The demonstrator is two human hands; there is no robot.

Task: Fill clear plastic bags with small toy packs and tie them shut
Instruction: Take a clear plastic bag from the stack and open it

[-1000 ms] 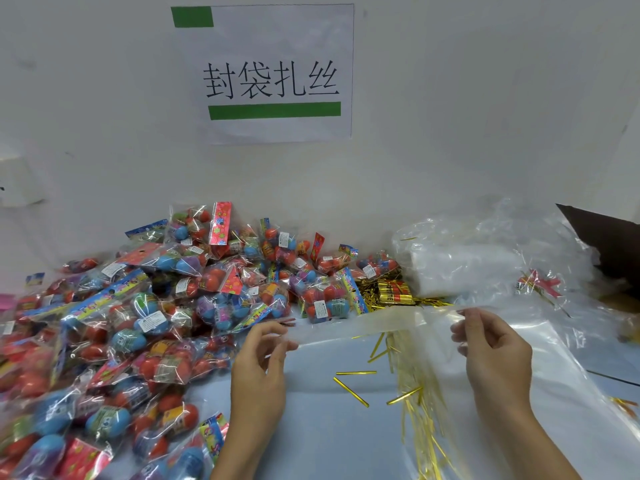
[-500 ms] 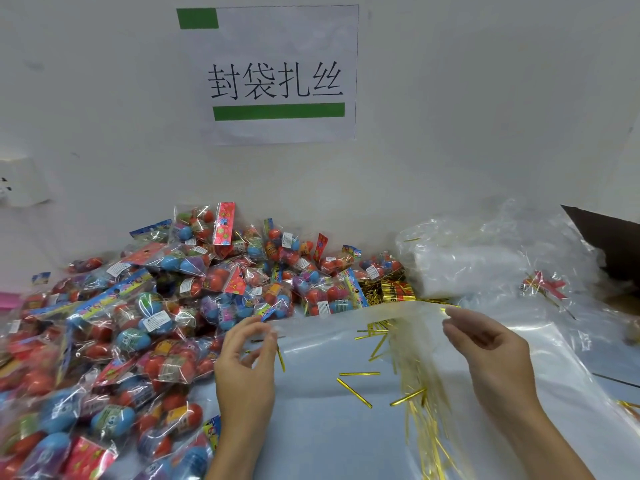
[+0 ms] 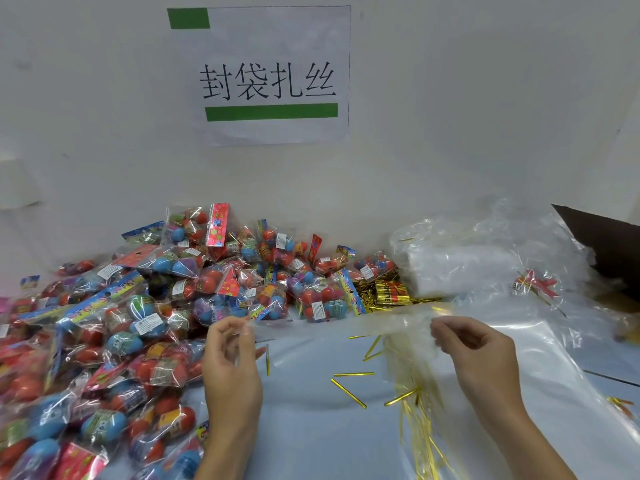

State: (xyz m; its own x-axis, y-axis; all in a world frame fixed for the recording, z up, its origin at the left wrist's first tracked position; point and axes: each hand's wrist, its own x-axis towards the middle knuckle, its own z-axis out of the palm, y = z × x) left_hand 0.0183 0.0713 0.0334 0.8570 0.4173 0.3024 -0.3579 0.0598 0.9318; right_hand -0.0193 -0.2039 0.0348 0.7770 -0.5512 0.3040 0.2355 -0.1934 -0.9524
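- White wall with a printed paper sign (image 3: 266, 74) backs a pale blue tabletop (image 3: 311, 427).
- Left hand (image 3: 230, 368) and right hand (image 3: 481, 358) each pinch the top edge of a thin clear plastic bag (image 3: 346, 322), stretched between them at centre.
- Colourful toy packs of plastic eggs (image 3: 138, 323) heap at nine o'clock; loose gold twist ties (image 3: 349, 393) lie at six.
- Film looks light, limp and slippery: grip the mouth edges.

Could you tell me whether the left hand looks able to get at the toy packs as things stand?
Probably yes, once freed: the left hand pinches the clear bag's rim, but the toy packs lie heaped right beside it with nothing between.
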